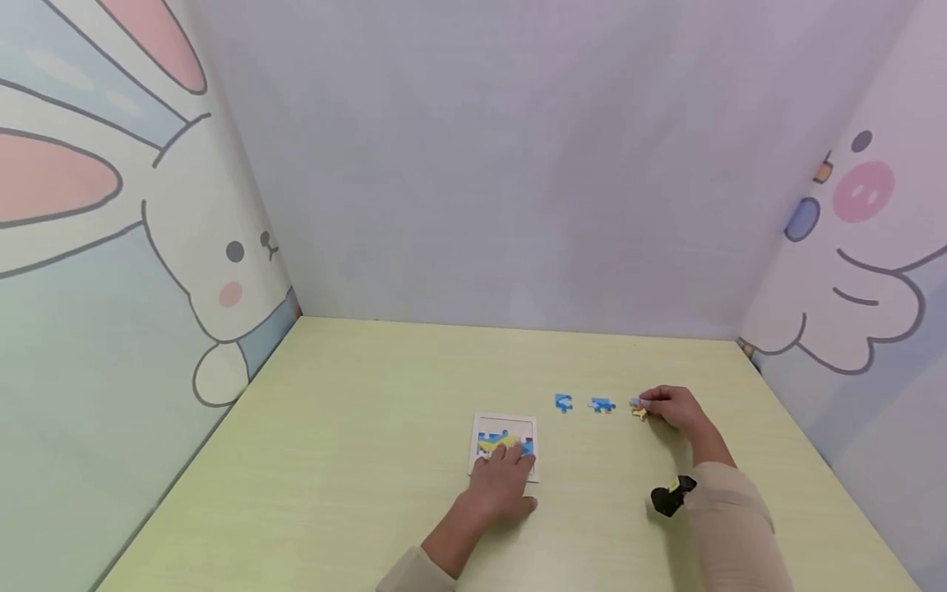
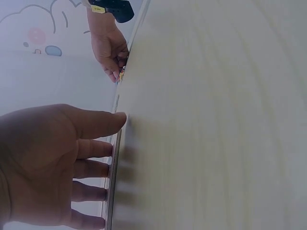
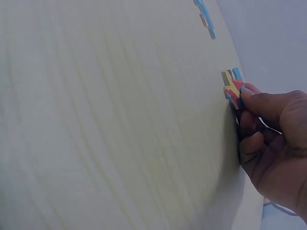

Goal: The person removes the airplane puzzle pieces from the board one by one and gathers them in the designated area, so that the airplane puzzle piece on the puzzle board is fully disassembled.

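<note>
My left hand (image 1: 501,485) lies over the lower part of a white-framed puzzle board (image 1: 505,417), its fingers resting on it. Several blue and yellow pieces sit inside the frame; my fingers hide part of them. In the left wrist view, the fingertips of the left hand (image 2: 57,165) touch the board's edge. To the right, my right hand (image 1: 675,409) pinches a yellow, red and blue puzzle piece (image 3: 233,87) between thumb and finger. The right wrist view shows this piece tilted up at the table, with the other fingers curled below it.
Two loose blue puzzle pieces, one on the left (image 1: 564,402) and one in the middle (image 1: 602,404), lie between the board and my right hand. A black wrist camera (image 1: 673,496) sticks out from the right sleeve. Walls with cartoon animals surround the pale table (image 1: 333,460).
</note>
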The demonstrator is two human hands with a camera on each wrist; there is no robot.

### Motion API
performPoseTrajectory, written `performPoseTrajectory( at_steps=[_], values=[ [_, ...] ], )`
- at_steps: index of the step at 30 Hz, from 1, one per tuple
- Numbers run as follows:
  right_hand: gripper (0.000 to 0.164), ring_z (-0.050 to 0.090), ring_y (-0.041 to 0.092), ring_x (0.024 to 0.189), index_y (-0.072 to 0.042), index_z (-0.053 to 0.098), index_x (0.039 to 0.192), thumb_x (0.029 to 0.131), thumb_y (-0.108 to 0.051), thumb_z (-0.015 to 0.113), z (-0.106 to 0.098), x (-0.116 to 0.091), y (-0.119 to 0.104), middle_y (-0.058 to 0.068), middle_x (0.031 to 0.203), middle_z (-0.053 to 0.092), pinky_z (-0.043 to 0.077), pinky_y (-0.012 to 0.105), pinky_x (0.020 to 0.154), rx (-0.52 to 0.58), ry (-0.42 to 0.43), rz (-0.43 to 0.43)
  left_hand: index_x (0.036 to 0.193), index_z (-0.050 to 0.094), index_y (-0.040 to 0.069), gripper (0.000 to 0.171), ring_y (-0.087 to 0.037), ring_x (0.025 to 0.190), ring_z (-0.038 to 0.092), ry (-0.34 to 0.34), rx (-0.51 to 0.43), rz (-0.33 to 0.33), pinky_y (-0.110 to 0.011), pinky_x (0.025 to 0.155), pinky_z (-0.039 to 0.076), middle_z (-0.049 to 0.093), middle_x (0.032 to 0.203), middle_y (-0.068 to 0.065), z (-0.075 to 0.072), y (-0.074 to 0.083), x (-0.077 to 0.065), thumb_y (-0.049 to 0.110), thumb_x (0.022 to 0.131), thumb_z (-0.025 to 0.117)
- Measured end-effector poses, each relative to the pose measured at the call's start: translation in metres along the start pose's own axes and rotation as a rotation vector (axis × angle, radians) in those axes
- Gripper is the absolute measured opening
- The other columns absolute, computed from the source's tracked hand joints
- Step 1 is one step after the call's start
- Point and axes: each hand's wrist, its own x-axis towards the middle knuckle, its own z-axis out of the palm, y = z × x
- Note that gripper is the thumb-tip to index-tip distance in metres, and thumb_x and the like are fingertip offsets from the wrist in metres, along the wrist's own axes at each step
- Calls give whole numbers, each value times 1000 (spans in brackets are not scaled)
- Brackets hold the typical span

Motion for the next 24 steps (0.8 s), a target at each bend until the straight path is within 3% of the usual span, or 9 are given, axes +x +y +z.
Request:
performPoseTrajectory(
  at_steps=[6,13,19,24],
  values=[
    [22,55,14,67,16,58,102,89,-2,58,2,-4,-7,8,82,63,47,27,59,-8,16,-6,133,50,14,60,-30,127,37,0,-17,-4,-53,91,38,41,141,-4,0,1,-1,38,81,68],
    [24,49,17,66,13,59,105,91,-7,55,4,-6,-13,8,79,58,41,29,56,-27,40,48,134,49,14,61,-30,128,36,-9,-23,-5,-53,92,37,40,142,-4,0,0,0,39,82,67],
    [23,49,17,66,9,61,101,91,-11,55,0,-13,-13,9,78,57,42,29,57,-3,49,-6,135,49,15,59,-30,129,34,-20,-67,-6,-54,94,35,40,142,-4,1,-2,3,40,84,64],
    [28,52,21,73,11,58,110,92,-10,51,2,-21,-17,11,84,58,43,32,60,-35,64,-3,133,51,14,55,-30,129,35,-22,-92,-10,-54,94,35,41,141,-5,-1,-2,4,38,85,63]
  ],
)
